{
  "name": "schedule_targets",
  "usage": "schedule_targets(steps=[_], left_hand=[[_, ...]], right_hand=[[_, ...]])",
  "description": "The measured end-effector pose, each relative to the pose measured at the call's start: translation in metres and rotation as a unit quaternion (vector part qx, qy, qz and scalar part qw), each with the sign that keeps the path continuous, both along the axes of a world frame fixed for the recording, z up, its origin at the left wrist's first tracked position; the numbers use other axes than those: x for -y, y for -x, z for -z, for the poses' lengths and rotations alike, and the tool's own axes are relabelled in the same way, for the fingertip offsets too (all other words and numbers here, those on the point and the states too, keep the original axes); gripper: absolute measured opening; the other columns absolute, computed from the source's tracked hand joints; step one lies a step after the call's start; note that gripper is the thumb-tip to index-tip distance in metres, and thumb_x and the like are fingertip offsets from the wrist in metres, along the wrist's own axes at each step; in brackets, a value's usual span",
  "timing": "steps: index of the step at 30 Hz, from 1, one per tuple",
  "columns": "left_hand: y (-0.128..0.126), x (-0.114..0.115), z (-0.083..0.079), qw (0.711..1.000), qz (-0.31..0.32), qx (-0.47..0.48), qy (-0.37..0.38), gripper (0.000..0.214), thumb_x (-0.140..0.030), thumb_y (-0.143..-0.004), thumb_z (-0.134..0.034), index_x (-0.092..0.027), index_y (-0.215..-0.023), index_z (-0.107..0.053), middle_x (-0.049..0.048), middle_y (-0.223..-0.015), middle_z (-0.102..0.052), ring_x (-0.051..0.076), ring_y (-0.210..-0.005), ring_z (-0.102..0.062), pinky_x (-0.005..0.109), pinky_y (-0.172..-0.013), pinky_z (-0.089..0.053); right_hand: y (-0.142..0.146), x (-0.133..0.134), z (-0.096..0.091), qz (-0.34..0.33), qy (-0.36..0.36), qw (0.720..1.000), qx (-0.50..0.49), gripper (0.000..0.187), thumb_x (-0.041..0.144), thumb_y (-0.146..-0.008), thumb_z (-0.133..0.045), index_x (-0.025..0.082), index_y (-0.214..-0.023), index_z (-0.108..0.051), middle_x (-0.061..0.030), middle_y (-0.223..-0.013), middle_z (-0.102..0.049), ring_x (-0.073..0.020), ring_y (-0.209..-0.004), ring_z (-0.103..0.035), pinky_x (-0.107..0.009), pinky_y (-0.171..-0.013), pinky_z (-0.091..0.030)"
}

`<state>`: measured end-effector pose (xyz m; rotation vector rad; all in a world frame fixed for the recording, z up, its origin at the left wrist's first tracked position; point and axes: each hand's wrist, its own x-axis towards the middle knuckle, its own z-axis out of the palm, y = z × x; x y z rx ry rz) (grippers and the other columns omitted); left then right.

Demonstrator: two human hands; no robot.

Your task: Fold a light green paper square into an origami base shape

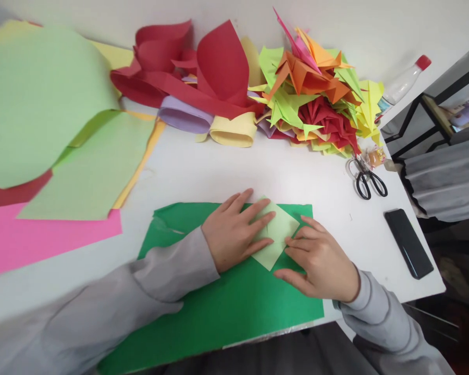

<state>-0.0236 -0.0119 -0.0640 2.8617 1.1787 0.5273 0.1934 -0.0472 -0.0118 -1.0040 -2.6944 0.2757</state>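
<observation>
A small pale green square of paper [280, 229] lies turned like a diamond on a dark green sheet [234, 307]. My left hand [240, 229] rests flat on its left part, fingers stretched out and spread. At its right edge, my right hand [316, 255] touches the paper with bent fingertips, the thumb held apart below. Faint crease lines show on the pale green paper. The left corner of the square is hidden beneath my left hand.
Large paper sheets [39, 104] cover the left of the white table [219, 172]. Curled red paper [222, 67] and a pile of folded paper shapes [312, 99] stand at the back. Scissors [369, 182], a phone [409, 243] and a bottle [404, 83] are on the right.
</observation>
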Motion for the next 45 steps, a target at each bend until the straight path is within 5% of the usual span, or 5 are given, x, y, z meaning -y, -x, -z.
schedule_targets(steps=[8, 16, 25, 38, 45], left_hand=[[0.000, -0.001, 0.003, 1.000, 0.005, 0.010, -0.011, 0.043, -0.046, -0.088, -0.050, -0.019, -0.120, -0.061, 0.0117, -0.131, -0.055, 0.042, -0.125, -0.039, 0.056, -0.098, -0.040], [-0.001, 0.000, 0.006, 1.000, -0.001, 0.019, -0.024, 0.049, -0.050, -0.089, -0.046, -0.016, -0.121, -0.059, 0.0155, -0.129, -0.055, 0.040, -0.124, -0.041, 0.055, -0.098, -0.040], [-0.001, 0.000, 0.004, 1.000, -0.011, -0.005, -0.016, 0.054, -0.052, -0.088, -0.047, -0.013, -0.123, -0.058, 0.0147, -0.131, -0.055, 0.041, -0.124, -0.042, 0.053, -0.099, -0.039], [-0.003, 0.001, 0.008, 0.999, -0.019, 0.011, -0.024, 0.051, -0.047, -0.087, -0.045, -0.012, -0.122, -0.058, 0.0153, -0.132, -0.054, 0.040, -0.124, -0.042, 0.054, -0.100, -0.037], [-0.003, -0.001, 0.004, 1.000, -0.007, 0.008, -0.013, 0.051, -0.047, -0.088, -0.044, -0.011, -0.122, -0.059, 0.0154, -0.125, -0.059, 0.042, -0.122, -0.041, 0.055, -0.097, -0.038]], right_hand=[[0.001, -0.001, 0.003, -0.001, -0.029, 0.998, -0.056, 0.039, 0.044, -0.087, -0.054, 0.017, -0.062, -0.065, -0.0035, -0.054, -0.061, -0.0182, -0.066, -0.058, -0.044, -0.096, -0.042], [0.002, -0.014, 0.018, 0.019, -0.069, 0.996, -0.046, 0.030, 0.036, -0.089, -0.053, 0.013, -0.105, -0.065, -0.0111, -0.106, -0.069, -0.0272, -0.106, -0.056, -0.046, -0.093, -0.043], [0.012, -0.016, 0.026, 0.033, -0.054, 0.998, -0.022, 0.036, 0.040, -0.090, -0.052, 0.011, -0.107, -0.062, -0.0129, -0.112, -0.067, -0.0289, -0.117, -0.052, -0.050, -0.104, -0.035], [0.023, -0.038, 0.026, 0.021, -0.071, 0.996, -0.052, 0.032, 0.042, -0.090, -0.050, 0.014, -0.100, -0.064, -0.0109, -0.103, -0.070, -0.0265, -0.115, -0.053, -0.048, -0.104, -0.035], [0.021, -0.038, 0.020, 0.007, -0.054, 0.996, -0.076, 0.028, 0.040, -0.089, -0.052, 0.015, -0.080, -0.064, -0.0085, -0.082, -0.070, -0.0223, -0.094, -0.060, -0.046, -0.101, -0.038]])
